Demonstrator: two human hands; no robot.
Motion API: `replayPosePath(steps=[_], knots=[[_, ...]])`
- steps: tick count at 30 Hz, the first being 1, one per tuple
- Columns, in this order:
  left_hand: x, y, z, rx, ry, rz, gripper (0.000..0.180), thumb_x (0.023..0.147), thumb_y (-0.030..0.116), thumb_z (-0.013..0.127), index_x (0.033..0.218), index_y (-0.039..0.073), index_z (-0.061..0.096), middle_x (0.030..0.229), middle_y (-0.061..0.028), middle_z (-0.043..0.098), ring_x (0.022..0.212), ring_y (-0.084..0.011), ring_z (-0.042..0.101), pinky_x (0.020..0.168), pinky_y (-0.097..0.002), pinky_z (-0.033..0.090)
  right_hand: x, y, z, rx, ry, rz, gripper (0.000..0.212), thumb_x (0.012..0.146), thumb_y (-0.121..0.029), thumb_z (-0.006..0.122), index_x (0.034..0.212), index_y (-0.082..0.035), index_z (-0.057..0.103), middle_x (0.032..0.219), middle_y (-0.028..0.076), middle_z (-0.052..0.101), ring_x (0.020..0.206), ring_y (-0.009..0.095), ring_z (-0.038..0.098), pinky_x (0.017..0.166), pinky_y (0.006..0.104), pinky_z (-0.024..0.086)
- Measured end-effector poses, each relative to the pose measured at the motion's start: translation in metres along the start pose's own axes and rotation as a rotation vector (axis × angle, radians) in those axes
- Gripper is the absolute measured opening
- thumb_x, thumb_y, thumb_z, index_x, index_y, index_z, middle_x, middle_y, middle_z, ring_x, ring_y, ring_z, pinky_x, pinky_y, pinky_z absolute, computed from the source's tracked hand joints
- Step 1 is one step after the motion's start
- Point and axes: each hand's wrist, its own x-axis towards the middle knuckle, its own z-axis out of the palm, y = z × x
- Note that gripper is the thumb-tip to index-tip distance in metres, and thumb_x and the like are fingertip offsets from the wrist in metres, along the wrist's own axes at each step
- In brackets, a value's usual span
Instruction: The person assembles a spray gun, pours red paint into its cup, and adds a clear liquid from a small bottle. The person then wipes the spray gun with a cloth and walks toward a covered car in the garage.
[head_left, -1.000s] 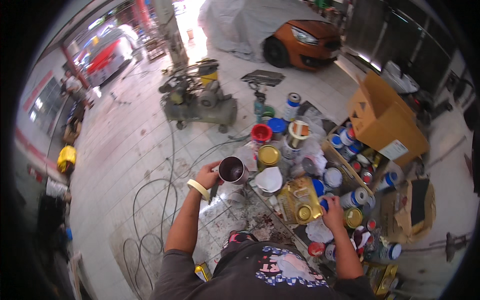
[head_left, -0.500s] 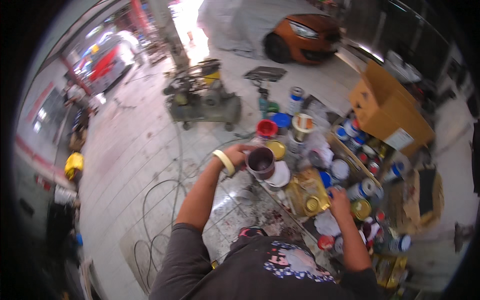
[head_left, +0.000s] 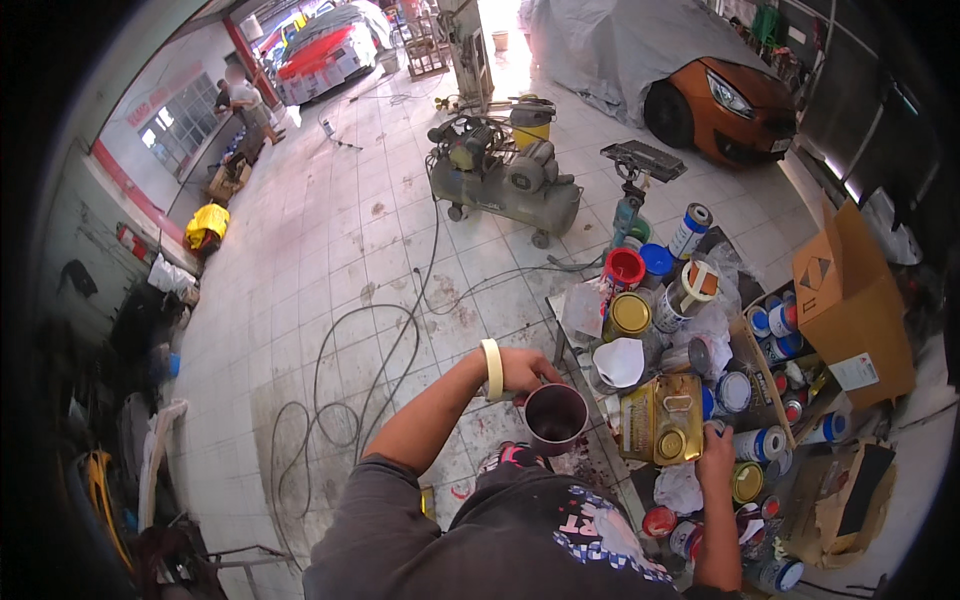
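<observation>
My left hand (head_left: 525, 370) is closed on the rim of a dark maroon cup (head_left: 556, 418), held upright in front of my body. The cup's inside looks dark, and I cannot tell how full it is. A cream roll of tape (head_left: 492, 370) rings my left wrist. My right hand (head_left: 714, 460) is over the crowded paint table, beside a gold rectangular can (head_left: 640, 425). Its fingers are curled round something small and pale, mostly hidden. A white paper-topped container (head_left: 619, 362) and a can with a yellow lid (head_left: 629, 314) stand between the cup and the other cans.
A red-rimmed tub (head_left: 625, 266) and several paint cans crowd the table. On the right is an open cardboard box (head_left: 850, 310). An air compressor (head_left: 505, 185) stands on the tiles, its hose (head_left: 415, 330) looping across the floor. Beyond is a partly covered orange car (head_left: 725, 110).
My head view has swung, so the scene sits lower and farther right. The cup in my left hand has come back from the table toward my body. My right hand has drawn slightly nearer me.
</observation>
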Motion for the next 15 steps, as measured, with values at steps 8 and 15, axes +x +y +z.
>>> replayPosePath(steps=[8,15], knots=[[-0.02,-0.006,0.027,-0.049,0.068,0.001,0.041,0.086,0.012,0.064,0.126,0.006,0.07,0.072,-0.0039,0.068,0.057,-0.0117,0.062,0.052,-0.0293,0.05,-0.004,0.016,-0.001,0.044,0.003,-0.018,0.016,0.089,-0.014,0.063,0.105,-0.012,0.066,0.109,0.025,0.051,0.084,0.048,0.061,0.072,0.0552,0.05],[-0.015,-0.028,0.054,-0.061,0.085,0.053,0.036,0.087,0.011,0.062,0.121,0.003,0.072,0.07,-0.0039,0.067,0.056,-0.0121,0.06,0.052,-0.0293,0.049,0.002,0.021,-0.021,0.031,-0.133,0.01,0.018,0.087,-0.014,0.066,0.105,-0.014,0.067,0.109,0.025,0.051,0.087,0.047,0.061,0.072,0.0541,0.05]])
